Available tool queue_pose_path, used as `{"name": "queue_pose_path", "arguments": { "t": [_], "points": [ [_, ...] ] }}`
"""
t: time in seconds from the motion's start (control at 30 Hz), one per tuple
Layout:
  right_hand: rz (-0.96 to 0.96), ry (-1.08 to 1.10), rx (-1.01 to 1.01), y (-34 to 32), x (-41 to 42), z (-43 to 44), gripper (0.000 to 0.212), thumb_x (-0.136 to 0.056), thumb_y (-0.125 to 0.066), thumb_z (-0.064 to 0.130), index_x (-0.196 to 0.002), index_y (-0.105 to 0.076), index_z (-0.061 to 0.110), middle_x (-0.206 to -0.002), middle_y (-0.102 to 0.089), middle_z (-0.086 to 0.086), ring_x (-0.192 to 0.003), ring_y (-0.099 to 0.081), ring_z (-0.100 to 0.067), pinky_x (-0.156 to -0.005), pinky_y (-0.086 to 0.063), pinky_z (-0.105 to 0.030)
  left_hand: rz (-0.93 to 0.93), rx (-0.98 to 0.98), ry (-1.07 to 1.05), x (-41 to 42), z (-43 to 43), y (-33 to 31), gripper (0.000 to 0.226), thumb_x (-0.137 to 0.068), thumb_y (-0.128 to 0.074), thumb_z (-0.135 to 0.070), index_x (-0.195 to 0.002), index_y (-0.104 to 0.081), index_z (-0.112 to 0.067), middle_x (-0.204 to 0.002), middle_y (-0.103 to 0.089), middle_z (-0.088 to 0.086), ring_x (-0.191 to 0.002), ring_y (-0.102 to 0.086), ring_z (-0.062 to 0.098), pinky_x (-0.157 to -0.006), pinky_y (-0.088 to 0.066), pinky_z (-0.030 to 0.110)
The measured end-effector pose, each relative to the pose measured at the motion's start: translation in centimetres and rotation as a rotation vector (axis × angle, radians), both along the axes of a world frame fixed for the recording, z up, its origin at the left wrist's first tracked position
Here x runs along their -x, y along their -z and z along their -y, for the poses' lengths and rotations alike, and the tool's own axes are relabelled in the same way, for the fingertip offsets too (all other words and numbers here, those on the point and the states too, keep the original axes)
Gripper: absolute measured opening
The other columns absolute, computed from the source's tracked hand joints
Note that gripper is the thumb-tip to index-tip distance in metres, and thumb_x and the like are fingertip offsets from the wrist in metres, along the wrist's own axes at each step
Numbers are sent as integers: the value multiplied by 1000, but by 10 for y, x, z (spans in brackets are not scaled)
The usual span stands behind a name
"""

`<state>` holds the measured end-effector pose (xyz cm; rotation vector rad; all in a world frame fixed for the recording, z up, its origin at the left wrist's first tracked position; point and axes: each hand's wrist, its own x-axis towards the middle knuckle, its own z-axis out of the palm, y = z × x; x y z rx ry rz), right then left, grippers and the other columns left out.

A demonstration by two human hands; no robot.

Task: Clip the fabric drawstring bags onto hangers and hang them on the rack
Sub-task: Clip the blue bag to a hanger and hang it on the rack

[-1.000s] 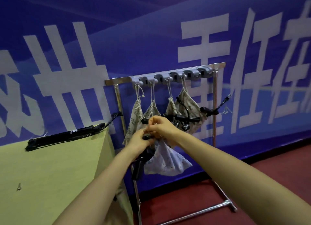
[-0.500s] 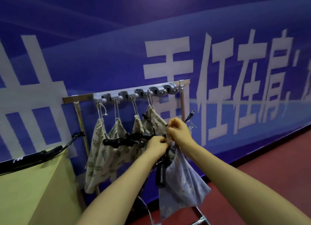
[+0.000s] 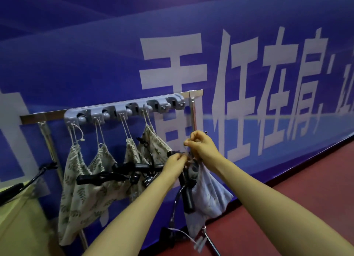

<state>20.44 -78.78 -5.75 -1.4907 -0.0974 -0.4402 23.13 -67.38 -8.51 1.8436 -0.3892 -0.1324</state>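
A blue banner (image 3: 95,64) with white characters backs the rack (image 3: 47,115), whose right post (image 3: 193,117) stands at the edge of the red floor (image 3: 306,179). The floor runs open to the right. Four leaf bags (image 3: 82,179) hang by cords from the hook strip (image 3: 122,110), crowded with black hangers, and the strip's right end is free. Just in front of the post, the left hand (image 3: 175,164) grips a hanger (image 3: 188,196) that dangles beside the blue bag (image 3: 210,196). The right hand (image 3: 203,146), fingers curled, pinches the bag's gathered top. A yellow table (image 3: 19,227) edges in at lower left.
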Motion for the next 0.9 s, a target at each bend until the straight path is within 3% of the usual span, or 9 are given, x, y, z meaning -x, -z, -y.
{"name": "queue_pose_path", "arguments": {
  "t": [0.13,0.23,0.3,0.37,0.47,0.57,0.73,0.9],
  "points": [
    [11,-66,-56,-6,-18,-7,27,-88,-57,-6,-75,-44,13,-57,-57,3,-34,-38,-4,-34,-31,-16,437,-419,-264,-34,-12,-7,19,-95,-43,-15,-102,-59,-10,-105,-63,16,-102,-55,32,-87,-43,37],
    [31,-81,-67,-13,-30,-9,27,-88,-57,-7,-75,-44,13,-56,-58,3,-33,-36,-4,-34,-28,-16,575,-605,-256,-55,-15,-13,32,-86,-44,-3,-115,-56,-10,-120,-57,14,-117,-46,32,-94,-37,37],
    [34,-104,-67,-15,-38,-11,28,-87,-56,-9,-74,-44,13,-68,-58,-5,-34,-37,-5,-34,-28,-16,573,-773,-150,-69,-10,-14,36,-85,-43,-11,-116,-59,-19,-123,-59,12,-120,-48,31,-94,-40,38],
    [17,-164,-86,-15,-41,-12,28,-87,-55,-10,-74,-44,12,-73,-58,-9,-34,-35,-5,-34,-27,-16,462,-953,-46,-78,-5,-14,33,-91,-37,-21,-117,-58,-23,-129,-56,10,-125,-47,28,-97,-38,42],
    [-8,-270,-152,-18,-38,-4,28,-89,-53,-9,-73,-44,13,-72,-58,-7,-35,-30,-5,-34,-24,-15,266,-1076,45,-88,-6,-9,36,-94,-28,-36,-117,-55,-27,-138,-48,9,-130,-37,31,-100,-27,50],
    [-25,-330,-217,-22,-34,9,28,-90,-50,-8,-73,-45,14,-71,-58,-5,-38,-28,-4,-35,-21,-15,298,-1162,39,-88,-15,-4,39,-93,-24,-39,-108,-58,-29,-137,-46,12,-130,-31,33,-104,-19,52],
    [-80,-394,-204,-28,-23,22,28,-91,-50,-5,-73,-46,16,-67,-58,-1,-38,-28,-3,-36,-21,-14,338,-1334,23,-81,-29,-7,45,-95,-21,-48,-128,-51,-39,-142,-42,6,-133,-29,31,-107,-19,51],
    [-133,-428,-140,-40,-9,37,26,-91,-51,-2,-74,-48,17,-63,-60,2,-37,-29,-3,-35,-24,-13,350,-1419,53,-70,-40,-18,40,-93,-30,-38,-119,-60,-36,-135,-46,7,-128,-33,30,-101,-24,46]
  ]
}}
